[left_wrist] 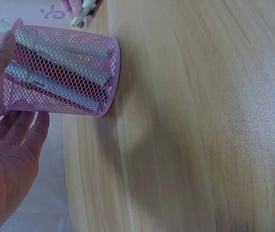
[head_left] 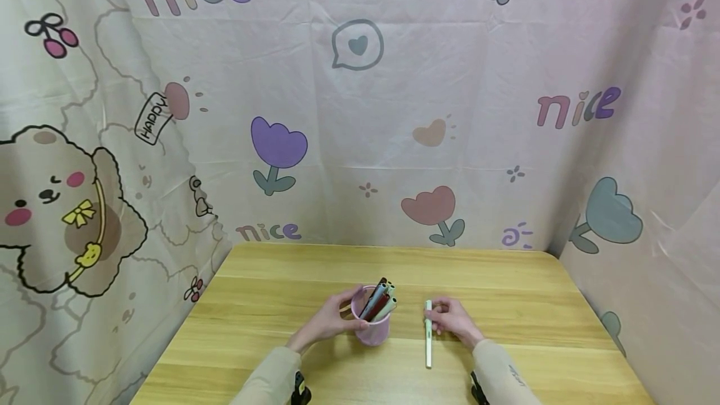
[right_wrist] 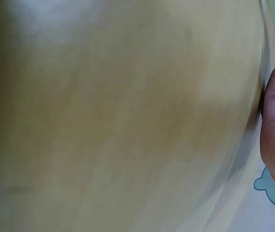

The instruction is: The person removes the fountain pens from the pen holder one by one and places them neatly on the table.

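Hands full: the left hand grips a pink mesh pen cup near its rim; the right hand pinches a pale green pen to the cup's right. Other pens lean inside it. I'd say the step is handling that single pen with the cup steadied; the next move calls for a firm pinch.

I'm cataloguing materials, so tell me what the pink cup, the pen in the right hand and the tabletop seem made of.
Pink cup: probably painted metal, judging by its open mesh; possibly plastic.
Pen: likely smooth plastic; its pale-green surface is even.
Tabletop: wood or wood-look laminate, satiny; it shows grain and soft glare.
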Tool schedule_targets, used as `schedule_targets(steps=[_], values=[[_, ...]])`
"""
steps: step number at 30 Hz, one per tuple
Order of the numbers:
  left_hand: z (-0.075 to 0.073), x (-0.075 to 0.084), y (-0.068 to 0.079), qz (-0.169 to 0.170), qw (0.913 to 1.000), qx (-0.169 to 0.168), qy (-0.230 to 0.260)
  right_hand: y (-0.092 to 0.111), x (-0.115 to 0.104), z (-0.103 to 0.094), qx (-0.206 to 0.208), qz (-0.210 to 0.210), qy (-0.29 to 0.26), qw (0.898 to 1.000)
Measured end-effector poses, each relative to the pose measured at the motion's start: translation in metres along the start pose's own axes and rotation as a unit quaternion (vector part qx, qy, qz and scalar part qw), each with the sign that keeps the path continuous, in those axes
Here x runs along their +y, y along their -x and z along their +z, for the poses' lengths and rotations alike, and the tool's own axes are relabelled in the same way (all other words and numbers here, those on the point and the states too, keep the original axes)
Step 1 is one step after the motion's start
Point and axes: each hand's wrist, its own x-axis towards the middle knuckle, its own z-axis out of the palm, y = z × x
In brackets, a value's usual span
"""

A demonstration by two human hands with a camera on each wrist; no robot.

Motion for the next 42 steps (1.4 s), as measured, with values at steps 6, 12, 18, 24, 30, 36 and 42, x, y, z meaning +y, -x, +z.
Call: schedule_targets(steps=[6,12,18,24,30,36,42], values=[[-0.0003,-0.0002,0.0002,0.001,1.0000,0.001,-0.002,-0.0033,0.0009,0.0022,0.019,0.001,0.030,0.999],[-0.0006,0.0008,0.0008,-0.003,1.0000,-0.001,0.004,-0.0038,0.0026,0.0056,0.041,0.002,0.057,0.998],[-0.0011,0.0006,0.0012,-0.002,1.0000,0.002,0.001,-0.0035,0.0024,0.0086,0.047,-0.003,0.078,0.996],[-0.0008,0.0006,0.0020,-0.001,1.0000,0.000,-0.002,-0.0039,0.0040,0.0092,0.058,-0.005,0.094,0.994],[-0.0001,-0.0027,0.0033,-0.002,1.0000,0.001,-0.001,-0.0026,0.0053,0.0089,0.053,-0.018,0.098,0.994],[-0.0002,-0.0023,0.0025,0.000,1.0000,0.003,-0.004,-0.0028,0.0042,0.0095,0.053,-0.018,0.091,0.994],[-0.0004,-0.0018,0.0026,0.000,1.0000,0.004,-0.008,-0.0030,0.0039,0.0089,0.053,-0.017,0.091,0.994]])
